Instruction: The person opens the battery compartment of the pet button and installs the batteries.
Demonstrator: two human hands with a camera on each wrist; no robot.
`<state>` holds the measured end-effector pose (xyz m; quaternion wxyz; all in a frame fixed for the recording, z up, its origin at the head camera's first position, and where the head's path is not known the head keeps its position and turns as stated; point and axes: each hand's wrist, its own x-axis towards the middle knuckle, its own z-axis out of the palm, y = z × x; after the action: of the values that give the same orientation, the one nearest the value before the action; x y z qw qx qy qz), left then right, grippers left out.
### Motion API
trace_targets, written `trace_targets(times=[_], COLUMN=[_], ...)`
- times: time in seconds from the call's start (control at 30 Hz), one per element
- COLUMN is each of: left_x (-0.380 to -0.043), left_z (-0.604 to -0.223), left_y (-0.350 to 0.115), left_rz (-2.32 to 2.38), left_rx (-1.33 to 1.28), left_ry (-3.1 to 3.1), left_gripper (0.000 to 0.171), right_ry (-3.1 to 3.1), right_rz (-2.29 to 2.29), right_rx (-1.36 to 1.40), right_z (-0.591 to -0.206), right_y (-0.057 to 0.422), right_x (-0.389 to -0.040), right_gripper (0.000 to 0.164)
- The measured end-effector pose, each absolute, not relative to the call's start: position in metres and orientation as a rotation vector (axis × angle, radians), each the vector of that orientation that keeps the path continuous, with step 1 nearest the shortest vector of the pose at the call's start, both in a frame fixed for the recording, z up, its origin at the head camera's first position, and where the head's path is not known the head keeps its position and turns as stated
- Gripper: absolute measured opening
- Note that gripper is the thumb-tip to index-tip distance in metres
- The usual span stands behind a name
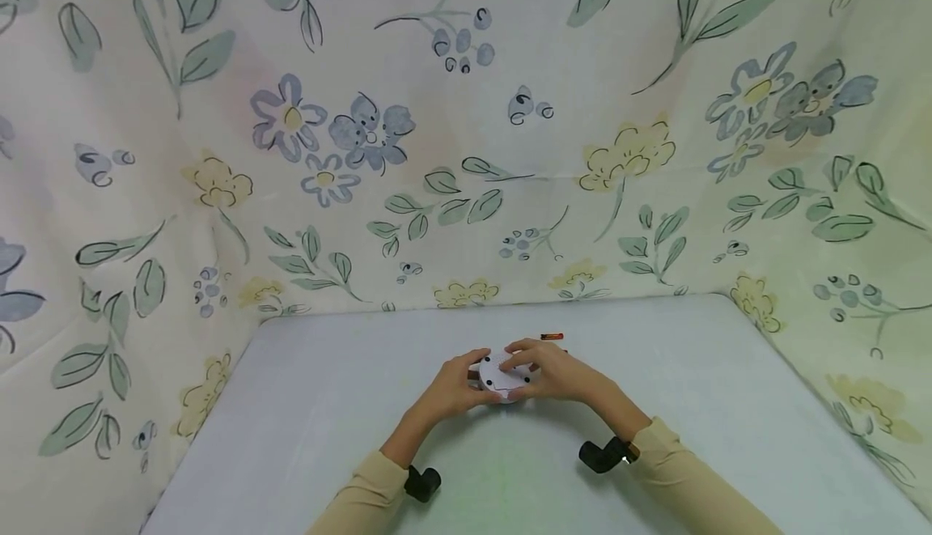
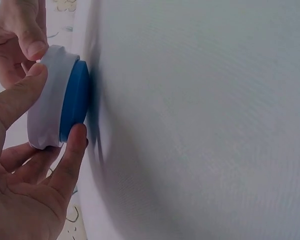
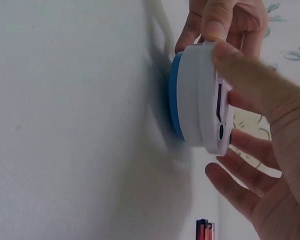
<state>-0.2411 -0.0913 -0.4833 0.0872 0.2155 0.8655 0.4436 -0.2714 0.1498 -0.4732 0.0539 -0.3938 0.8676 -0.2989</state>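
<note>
A round white device with a blue underside sits low at the white table, blue side down. Its upper white face has several black dots, and a dark slot shows in the right wrist view. My left hand grips the rim from the left, thumb on the near edge and fingers round the far side. From the right, my right hand holds it with the thumb at the near rim and a finger on the upper face. Its other fingers are spread beside the device in the right wrist view.
Red-and-black batteries lie on the table just beyond my right hand; another battery end is partly visible there. Floral cloth hangs behind the table and along both sides. Black wrist cameras sit on both forearms.
</note>
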Motion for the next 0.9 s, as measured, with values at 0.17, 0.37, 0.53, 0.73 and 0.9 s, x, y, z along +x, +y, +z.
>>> trace_targets(times=[0.17, 0.37, 0.53, 0.73, 0.9], left_x=[-0.2413, -0.2418, -0.2415, -0.2410, -0.2402], left_z=[-0.4817, -0.4822, -0.4826, -0.4836, -0.4840], left_y=[-0.0923, -0.0935, -0.0942, -0.0949, -0.0953], left_rz=[1.335, 1.342, 1.356, 1.379, 1.397], left_rx=[0.654, 0.680, 0.679, 0.695, 0.713], left_ry=[2.565, 2.560, 2.546, 2.545, 2.543], left_gripper=[0.078, 0.077, 0.077, 0.078, 0.077], right_ry=[2.609, 2.572, 2.565, 2.569, 2.585], right_rz=[-0.998, -1.096, -1.090, -1.103, -1.123], right_rx=[-1.138, -1.085, -1.115, -1.194, -1.334], right_z=[-0.4763, -0.4774, -0.4777, -0.4798, -0.4816], right_y=[0.1509, 0.1509, 0.1528, 0.1563, 0.1576], right_x=[-0.2747, -0.2751, -0.2747, -0.2744, -0.2731], right_gripper=[0.043, 0.042, 0.039, 0.017, 0.009])
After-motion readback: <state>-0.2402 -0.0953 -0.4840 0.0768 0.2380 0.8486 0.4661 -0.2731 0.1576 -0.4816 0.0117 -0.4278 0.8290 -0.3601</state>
